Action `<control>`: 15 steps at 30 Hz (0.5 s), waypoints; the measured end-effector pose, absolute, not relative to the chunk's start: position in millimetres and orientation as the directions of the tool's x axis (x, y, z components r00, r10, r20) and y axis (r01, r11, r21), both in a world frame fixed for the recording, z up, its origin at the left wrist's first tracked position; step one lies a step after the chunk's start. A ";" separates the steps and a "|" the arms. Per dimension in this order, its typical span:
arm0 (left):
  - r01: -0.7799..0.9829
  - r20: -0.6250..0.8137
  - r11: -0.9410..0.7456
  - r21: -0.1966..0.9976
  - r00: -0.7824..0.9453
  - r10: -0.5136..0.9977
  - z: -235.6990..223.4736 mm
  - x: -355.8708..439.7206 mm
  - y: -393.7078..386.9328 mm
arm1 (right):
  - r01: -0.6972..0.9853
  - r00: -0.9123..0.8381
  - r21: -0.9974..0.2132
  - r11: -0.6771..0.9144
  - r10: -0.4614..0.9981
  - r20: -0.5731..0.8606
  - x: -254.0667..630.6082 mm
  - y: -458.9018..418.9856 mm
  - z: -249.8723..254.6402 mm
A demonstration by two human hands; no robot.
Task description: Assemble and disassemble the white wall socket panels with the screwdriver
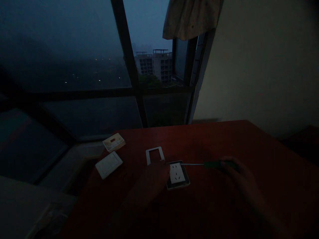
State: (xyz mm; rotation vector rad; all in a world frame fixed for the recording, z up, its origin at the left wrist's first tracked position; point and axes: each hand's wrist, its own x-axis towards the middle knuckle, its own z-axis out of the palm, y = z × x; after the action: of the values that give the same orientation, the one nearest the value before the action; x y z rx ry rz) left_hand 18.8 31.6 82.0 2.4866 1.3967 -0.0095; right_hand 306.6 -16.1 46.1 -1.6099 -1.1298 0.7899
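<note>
A white wall socket [177,173] with a dark surround lies face up on the reddish-brown table. My left hand [156,176] is at its left edge, fingers closed against it; the fingertips are hard to make out in the dim light. My right hand [234,167] is wrapped round the green handle of a screwdriver [191,164]. The metal shaft points left, and its tip meets the upper edge of the socket. Just beyond my left hand lies a white cover frame [147,156] with a rectangular opening, partly hidden by the hand.
At the table's [199,139] left edge lie a white switch plate [109,165] and a pale box-like plate [114,142] with a slot. Dark-framed windows [134,76] rise behind, with a curtain [191,20] above. A pale wall [261,66] stands to the right.
</note>
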 end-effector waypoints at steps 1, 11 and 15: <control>0.841 -0.159 -0.490 0.229 0.529 0.834 82.8 20.2 32.4 | 0.285 0.359 -0.954 -0.096 0.933 0.014 306.2 -17.8 46.3; 0.818 -0.192 -0.520 0.247 0.567 0.801 75.9 18.3 46.7 | 0.056 0.393 -0.981 -0.186 0.907 -0.150 295.5 -39.2 27.0; 0.804 -0.208 -0.520 0.288 0.583 0.786 74.4 15.5 48.4 | -0.009 0.378 -0.984 -0.179 0.910 -0.169 297.2 -42.4 16.0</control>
State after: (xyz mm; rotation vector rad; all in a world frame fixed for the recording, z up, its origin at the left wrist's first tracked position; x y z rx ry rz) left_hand 15.5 48.4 74.4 2.4638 1.2897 -0.0727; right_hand 297.2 -42.4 16.0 -1.5152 -0.8452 1.0262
